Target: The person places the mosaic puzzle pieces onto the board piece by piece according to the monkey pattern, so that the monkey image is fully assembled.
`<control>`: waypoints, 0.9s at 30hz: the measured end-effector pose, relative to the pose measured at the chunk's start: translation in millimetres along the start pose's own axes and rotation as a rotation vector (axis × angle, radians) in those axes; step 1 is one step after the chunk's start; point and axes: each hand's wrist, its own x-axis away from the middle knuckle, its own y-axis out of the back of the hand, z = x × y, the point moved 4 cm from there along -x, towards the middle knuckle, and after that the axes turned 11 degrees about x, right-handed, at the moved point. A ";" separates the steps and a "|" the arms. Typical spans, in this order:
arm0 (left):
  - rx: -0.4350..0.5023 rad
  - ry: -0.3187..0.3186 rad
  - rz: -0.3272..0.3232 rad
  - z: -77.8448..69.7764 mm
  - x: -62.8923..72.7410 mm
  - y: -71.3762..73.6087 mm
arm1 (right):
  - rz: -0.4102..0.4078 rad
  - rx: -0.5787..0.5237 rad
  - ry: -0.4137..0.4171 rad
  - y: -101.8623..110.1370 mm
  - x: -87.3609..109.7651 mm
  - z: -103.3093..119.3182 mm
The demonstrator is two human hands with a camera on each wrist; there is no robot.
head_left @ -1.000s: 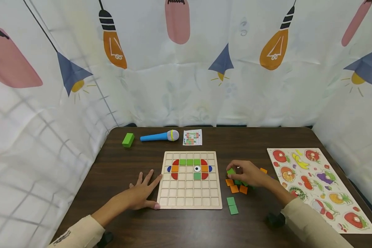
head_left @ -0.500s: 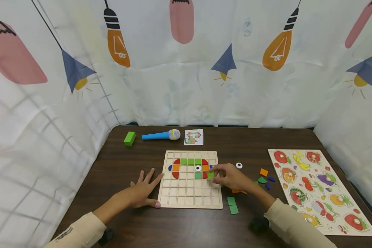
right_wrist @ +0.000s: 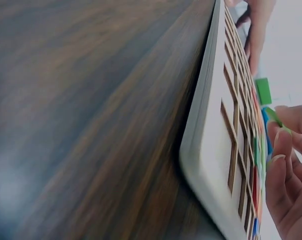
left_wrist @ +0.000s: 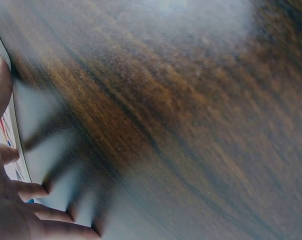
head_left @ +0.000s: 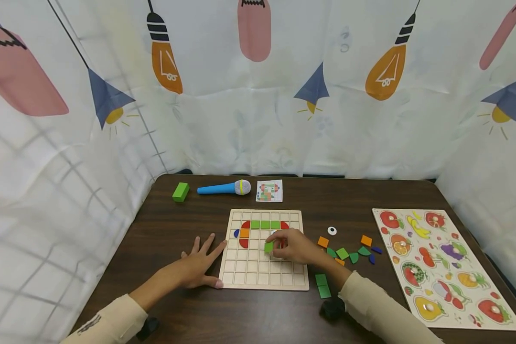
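A pale wooden grid board [head_left: 249, 272] lies on the dark table, with red, orange, green and blue pieces set in its upper rows. My right hand [head_left: 290, 246] is over the board's middle and pinches a light green square tile [head_left: 268, 247] between thumb and fingers. In the right wrist view the tile [right_wrist: 274, 116] is seen edge-on above the grid. My left hand [head_left: 198, 265] lies with fingers spread at the board's left side, thumb at its lower left corner. The right hand hides part of the pieces on the board's right side.
Loose orange, green and blue pieces [head_left: 342, 253] lie right of the board, with a white ring-shaped piece [head_left: 332, 231] above them. Two green squares [head_left: 322, 285] are nearer. A fruit puzzle board [head_left: 447, 267] is at right; behind are a pattern card [head_left: 269, 191], toy microphone [head_left: 223, 188] and green block [head_left: 181, 192].
My right hand has moved left from the loose pieces to over the board's middle, carrying the light green square tile. My left hand has kept its place at the board's edge.
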 end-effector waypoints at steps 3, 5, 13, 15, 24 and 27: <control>0.004 -0.001 0.001 -0.8 1.1 -0.1 | -0.004 -0.010 -0.033 -5.4 -9.2 4.4; 0.008 -0.002 0.000 -1.4 2.0 -0.1 | -0.016 -0.019 -0.053 -8.2 -15.1 7.3; 0.011 -0.007 -0.014 -3.6 3.6 1.5 | -0.070 0.061 -0.116 -19.1 -31.1 11.5; 0.007 -0.006 -0.014 -3.1 3.1 1.1 | -0.075 0.084 -0.132 -21.0 -32.8 12.1; 0.005 0.009 -0.009 -3.5 2.1 0.8 | -0.087 0.177 -0.181 -22.7 -36.6 20.9; 0.006 0.007 -0.010 -3.3 1.6 0.4 | -0.096 0.212 -0.168 -22.9 -37.9 22.3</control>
